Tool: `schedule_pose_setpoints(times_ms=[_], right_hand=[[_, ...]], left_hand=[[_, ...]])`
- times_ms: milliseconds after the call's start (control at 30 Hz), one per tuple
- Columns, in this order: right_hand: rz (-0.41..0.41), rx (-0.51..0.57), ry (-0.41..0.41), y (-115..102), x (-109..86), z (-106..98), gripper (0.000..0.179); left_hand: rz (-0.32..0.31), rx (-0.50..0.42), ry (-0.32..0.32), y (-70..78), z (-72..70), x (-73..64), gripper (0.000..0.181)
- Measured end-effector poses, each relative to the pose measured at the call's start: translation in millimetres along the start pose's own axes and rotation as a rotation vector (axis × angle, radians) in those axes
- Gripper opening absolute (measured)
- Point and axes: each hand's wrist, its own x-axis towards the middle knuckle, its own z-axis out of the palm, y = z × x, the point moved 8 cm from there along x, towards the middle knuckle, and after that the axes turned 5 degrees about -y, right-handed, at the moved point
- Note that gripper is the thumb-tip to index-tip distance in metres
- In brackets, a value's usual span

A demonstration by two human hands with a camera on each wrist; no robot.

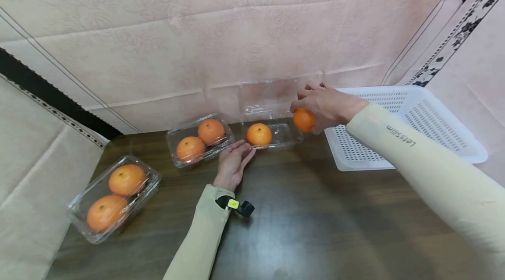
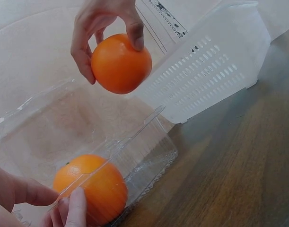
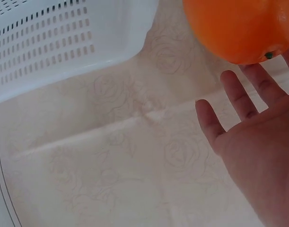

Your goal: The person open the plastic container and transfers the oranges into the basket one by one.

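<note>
Sleeves [image 1: 426, 157] foremost, hands [image 1: 329, 107] well apart, orange [image 1: 304, 120] raised near open container's [image 1: 282, 132] right edge

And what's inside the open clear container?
One orange sits at the left end of the open clear container. Whatever lies directly beneath that orange is covered and can't be seen.

My head camera looks forward and down on the table [image 1: 300, 227] — the widest. My left wrist's looks right from nearer; my right wrist's, close, faces the far cloth [image 3: 111, 165] — those two share my held orange [image 2: 120, 64] and the basket [image 2: 196, 78].
</note>
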Motion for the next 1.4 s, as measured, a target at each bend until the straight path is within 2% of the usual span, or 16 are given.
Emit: schedule_pose_setpoints(times_ms=[567,1400], right_hand=[[0.027,0.028,0.016,19,-17.2,-10,0.064],[0.095,0.041,0.029,56,-51.4,-10,0.061]], left_hand=[[0.001,0.011,0.005,1.2,-3.4,2.4,0.036],[-0.010,0.029,-0.002,-0.8,-1.0,0.4,0.037]])
